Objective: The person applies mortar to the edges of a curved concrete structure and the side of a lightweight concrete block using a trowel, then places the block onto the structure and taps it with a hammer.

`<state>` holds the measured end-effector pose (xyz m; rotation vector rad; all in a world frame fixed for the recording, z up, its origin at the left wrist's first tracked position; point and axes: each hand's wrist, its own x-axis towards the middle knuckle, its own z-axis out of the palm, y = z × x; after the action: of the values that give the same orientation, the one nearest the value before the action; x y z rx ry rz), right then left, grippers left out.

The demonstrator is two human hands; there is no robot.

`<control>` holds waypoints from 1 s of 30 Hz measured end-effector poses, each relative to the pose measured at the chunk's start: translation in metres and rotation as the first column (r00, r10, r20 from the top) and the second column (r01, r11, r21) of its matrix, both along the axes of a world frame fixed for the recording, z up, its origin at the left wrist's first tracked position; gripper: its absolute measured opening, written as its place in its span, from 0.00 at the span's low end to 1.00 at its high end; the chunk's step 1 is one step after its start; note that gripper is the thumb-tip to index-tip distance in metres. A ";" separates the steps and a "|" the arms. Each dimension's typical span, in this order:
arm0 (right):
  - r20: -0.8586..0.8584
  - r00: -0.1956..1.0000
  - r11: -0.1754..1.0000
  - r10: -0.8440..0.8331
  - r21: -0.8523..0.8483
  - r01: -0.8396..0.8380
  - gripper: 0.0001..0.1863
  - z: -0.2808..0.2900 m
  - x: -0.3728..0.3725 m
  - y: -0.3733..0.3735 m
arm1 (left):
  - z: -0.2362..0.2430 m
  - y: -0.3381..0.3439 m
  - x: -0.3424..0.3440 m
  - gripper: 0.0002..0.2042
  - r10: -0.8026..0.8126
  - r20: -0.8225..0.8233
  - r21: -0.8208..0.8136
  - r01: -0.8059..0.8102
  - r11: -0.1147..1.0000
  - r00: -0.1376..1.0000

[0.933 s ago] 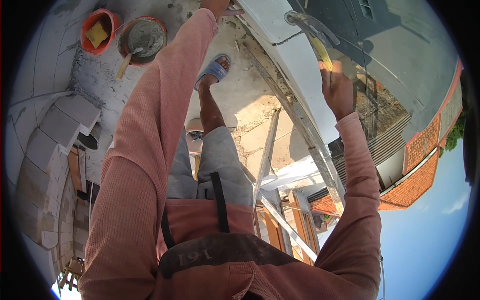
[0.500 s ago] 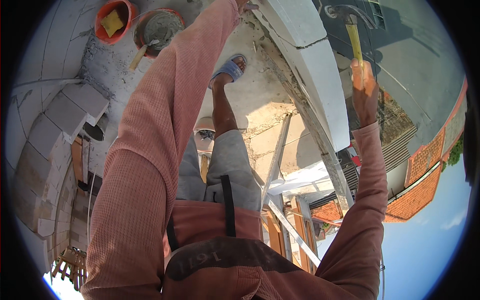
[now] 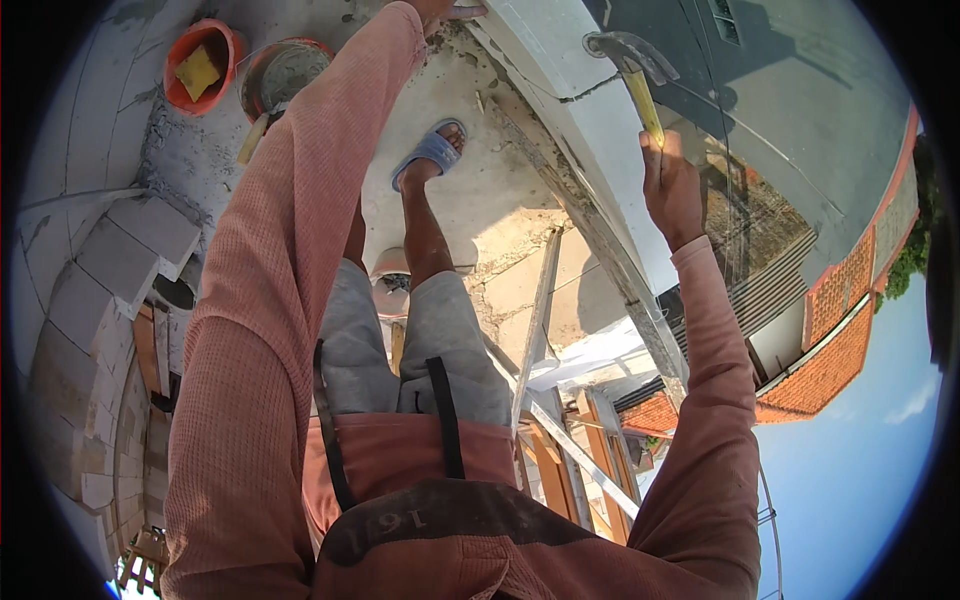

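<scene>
My right hand is closed round the yellow handle of a claw hammer. The hammer's metal head hangs above the outer edge of a white block wall, to the right of a cracked joint. My left hand is at the wall's top end, partly cut off by the upper frame edge; its visible fingers lie stretched along the edge, and what is under them is unclear. My left forearm crosses the buckets.
Upper left are a red bucket with a yellow sponge and a mortar bucket. Stacked blocks line the left. Long battens lean by my legs. Beyond the wall is a drop toward tiled roofs.
My right hand and hammer swung rightward half a second ago and are now back leftward over the wall's edge. The view shifted slightly too. My left hand stays at the wall.
</scene>
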<state>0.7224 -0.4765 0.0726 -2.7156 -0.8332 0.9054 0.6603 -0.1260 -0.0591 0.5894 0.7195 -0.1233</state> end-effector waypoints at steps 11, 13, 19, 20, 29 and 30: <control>-0.157 0.979 0.992 -0.127 -0.038 0.122 0.20 0.032 0.014 0.019 | -0.071 0.014 0.002 0.34 -0.036 0.072 0.182 0.022 0.983 0.997; -0.082 0.989 0.989 -0.122 0.077 0.128 0.20 0.037 0.016 0.022 | -0.062 0.013 0.002 0.39 -0.047 0.116 0.154 0.028 0.988 0.992; 0.075 0.996 0.985 -0.041 0.170 0.028 0.20 0.017 0.012 0.033 | 0.002 0.004 0.012 0.59 0.039 -0.132 0.482 0.030 0.876 0.990; -0.032 0.999 0.999 -0.008 -0.038 0.007 0.20 0.012 0.011 0.034 | 0.009 0.003 0.012 0.59 0.031 -0.129 0.483 0.035 0.875 0.991; -0.186 0.946 0.956 -0.265 0.078 0.283 0.22 0.028 0.010 0.040 | 0.010 0.022 0.017 0.48 0.072 -0.256 0.405 0.039 0.913 0.964; -0.241 0.892 0.914 -0.383 0.039 0.403 0.23 0.032 0.010 0.042 | 0.011 0.031 0.018 0.47 0.101 -0.355 0.404 0.055 0.913 0.929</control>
<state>0.7328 -0.4347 0.1048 -2.5023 -0.2530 1.0281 0.6781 -0.0946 -0.0479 0.9748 1.1345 -0.0602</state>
